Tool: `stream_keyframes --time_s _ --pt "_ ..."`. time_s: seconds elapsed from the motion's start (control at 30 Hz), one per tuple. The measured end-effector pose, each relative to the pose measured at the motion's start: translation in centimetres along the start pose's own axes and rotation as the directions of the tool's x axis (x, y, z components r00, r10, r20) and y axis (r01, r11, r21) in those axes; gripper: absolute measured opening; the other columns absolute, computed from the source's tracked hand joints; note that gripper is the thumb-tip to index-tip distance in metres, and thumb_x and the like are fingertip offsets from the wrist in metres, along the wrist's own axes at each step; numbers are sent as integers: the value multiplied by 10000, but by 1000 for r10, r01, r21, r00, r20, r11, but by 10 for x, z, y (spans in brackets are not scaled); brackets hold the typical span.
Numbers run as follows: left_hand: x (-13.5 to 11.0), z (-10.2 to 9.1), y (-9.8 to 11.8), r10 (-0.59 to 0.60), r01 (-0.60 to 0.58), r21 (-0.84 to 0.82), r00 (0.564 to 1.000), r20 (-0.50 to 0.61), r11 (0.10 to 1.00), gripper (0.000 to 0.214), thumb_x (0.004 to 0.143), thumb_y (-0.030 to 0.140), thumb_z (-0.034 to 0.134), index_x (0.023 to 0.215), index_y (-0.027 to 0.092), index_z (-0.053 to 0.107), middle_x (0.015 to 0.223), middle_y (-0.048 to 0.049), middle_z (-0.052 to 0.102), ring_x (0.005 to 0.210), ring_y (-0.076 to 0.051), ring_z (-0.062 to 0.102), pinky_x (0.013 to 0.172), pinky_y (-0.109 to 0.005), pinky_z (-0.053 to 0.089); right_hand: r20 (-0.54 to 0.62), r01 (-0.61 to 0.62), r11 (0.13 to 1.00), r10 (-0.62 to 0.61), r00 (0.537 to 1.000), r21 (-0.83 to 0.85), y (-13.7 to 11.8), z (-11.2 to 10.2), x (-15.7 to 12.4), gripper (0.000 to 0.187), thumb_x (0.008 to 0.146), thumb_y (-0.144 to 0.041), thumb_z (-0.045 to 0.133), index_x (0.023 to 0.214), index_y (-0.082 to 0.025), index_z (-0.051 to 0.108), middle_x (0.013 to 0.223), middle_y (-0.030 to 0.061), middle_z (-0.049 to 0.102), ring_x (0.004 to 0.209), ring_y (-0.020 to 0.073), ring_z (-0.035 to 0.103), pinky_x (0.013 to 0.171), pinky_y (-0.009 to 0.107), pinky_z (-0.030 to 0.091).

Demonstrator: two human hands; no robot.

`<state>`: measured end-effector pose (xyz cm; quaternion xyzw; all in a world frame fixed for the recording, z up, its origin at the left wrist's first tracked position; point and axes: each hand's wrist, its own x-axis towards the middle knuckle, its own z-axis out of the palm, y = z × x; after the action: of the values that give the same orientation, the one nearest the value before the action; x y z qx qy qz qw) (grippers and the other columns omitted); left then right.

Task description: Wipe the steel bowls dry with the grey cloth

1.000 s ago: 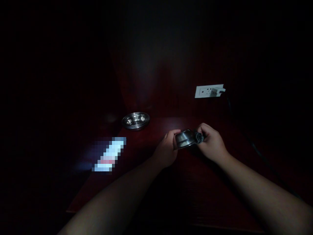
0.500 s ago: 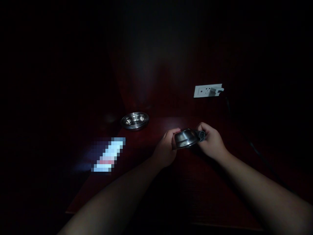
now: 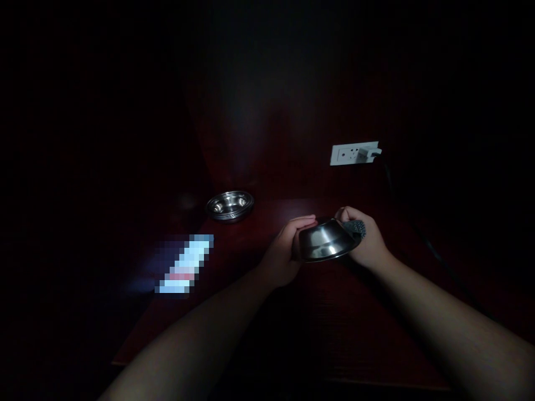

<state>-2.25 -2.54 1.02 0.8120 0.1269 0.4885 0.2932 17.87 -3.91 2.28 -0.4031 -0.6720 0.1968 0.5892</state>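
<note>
A shiny metal bowl [image 3: 328,242] is held above the dark red table, tilted so that its outer side faces me. My left hand [image 3: 286,248] grips its left side, the fingers laid over the top. At the bowl's right side, my right hand [image 3: 368,236] is closed around a dark grey, textured cloth [image 3: 355,228] that lies against the metal. The bowl's inside and some fingers of both hands are hidden. Farther back on the left stand several stacked metal bowls [image 3: 229,214], open side up.
To the left lies a bright, pixelated rectangular thing [image 3: 186,264], its detail blurred out. A white wall socket [image 3: 345,156] with a plugged-in adapter [image 3: 371,153] is at the back, a dark cable [image 3: 437,253] running down on the right. The table [image 3: 242,250] is dimly lit.
The held bowl has turned, showing more of its outer side and a wider rim toward me. The cloth has shifted slightly right, and more of it shows. The stacked bowls have stayed put.
</note>
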Motion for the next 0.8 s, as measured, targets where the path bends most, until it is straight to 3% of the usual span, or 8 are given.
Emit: stream_keyframes --time_s 0.1,0.57,0.8 --pt "0 0 1 14 -14 -16 1000 -2 1000 488 837 160 583 1302 204 442 1396 -138 480 1296 -273 465 1085 -496 378 -3 8 1000 -8 1000 7 -3 1 0 357 731 -136 618 610 -236 297 624 -41 426 579 122 370 538 279 296" --pt "-1 4 1 -127 127 -11 992 27 992 526 800 156 623 1275 192 400 1379 -154 489 1256 -264 503 1035 -446 434 -11 -100 993 99 995 -63 3 0 -2 341 704 -167 641 618 -239 319 607 -39 426 563 126 363 510 273 292" --pt "-1 5 0 -255 255 17 966 51 967 527 794 111 573 1285 181 397 1196 -120 590 1011 -211 599 867 -396 506 -44 -129 982 124 991 -139 4 2 -2 319 702 -206 625 595 -244 327 554 -49 409 530 122 352 483 270 282"
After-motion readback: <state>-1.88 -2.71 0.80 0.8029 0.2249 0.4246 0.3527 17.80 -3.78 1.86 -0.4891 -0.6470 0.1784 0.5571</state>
